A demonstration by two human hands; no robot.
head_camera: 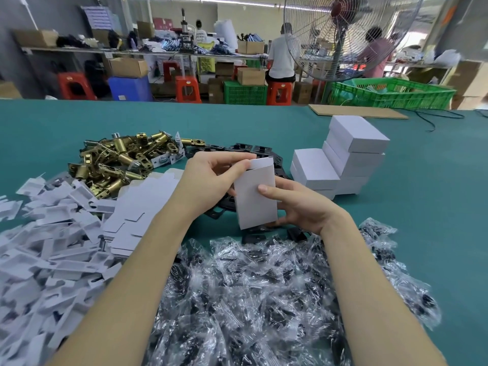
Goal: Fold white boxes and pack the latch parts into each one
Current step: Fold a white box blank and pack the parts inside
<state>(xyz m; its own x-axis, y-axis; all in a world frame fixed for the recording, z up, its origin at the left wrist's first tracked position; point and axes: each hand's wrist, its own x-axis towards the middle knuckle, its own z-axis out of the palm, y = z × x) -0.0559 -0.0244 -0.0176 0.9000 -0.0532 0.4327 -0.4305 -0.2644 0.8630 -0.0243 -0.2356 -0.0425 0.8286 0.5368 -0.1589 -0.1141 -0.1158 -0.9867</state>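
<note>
1. Crinkled clear plastic bags of small black parts point(264, 291) heap along the bottom centre of the frame, under both forearms, seemingly kept close for quick reach.
2. White moulded plastic inserts point(45, 249) pile up at the lower left, and beside them lies a stack of flat, unfolded white cardboard box blanks point(140, 204), likely the supply for the next boxes.
3. Just above frame centre, the small white cardboard box point(255, 196) in hand is held upright above the green tabletop point(422, 196), its top tuck flap still standing open.
4. Curled round the box's lower right side, the right hand point(298, 204) grips it, thumb pressed on the front face to steady it.
5. Meeting it from the other side, the left hand point(211, 175) has its fingers point(239, 165) pinching at the open flap, probably to bend it and tuck it shut; I cannot tell what is already inside.
6. Brass-coloured cylindrical latch bolts point(116, 162) lie heaped at the upper left of the tabletop, and flat black metal plates point(253, 149) spread behind and under the hands.
7. Finished closed white boxes point(343, 162) stand stacked to the right of the hands, near the box.
8. Bare green tabletop lies right of the stack and beyond the piles, giving open room to set the box down; left and below are crowded.
</note>
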